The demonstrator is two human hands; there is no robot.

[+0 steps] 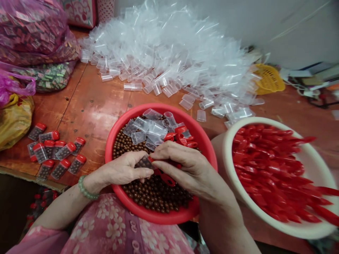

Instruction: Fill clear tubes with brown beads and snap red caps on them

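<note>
My left hand (116,171) is closed round a small clear plastic container (143,162) with brown balls inside. At its right end, my right hand (185,165) pinches a red cap (151,159), partly hidden by the fingers. Both hands are over a red basin (109,151) of loose brown balls (148,195). On the balls behind my hands lie several empty clear tubes (152,128) and red caps (185,133). A red piece with holes (168,180) shows just below my right hand.
Several filled, red-capped containers (60,150) lie on the wooden table at left. A large heap of clear tubes (164,46) spreads across the back. At right stands a white basin (228,155) of red plastic pieces (267,169). Stuffed bags (34,31) and a yellow basket (268,79) sit farther off.
</note>
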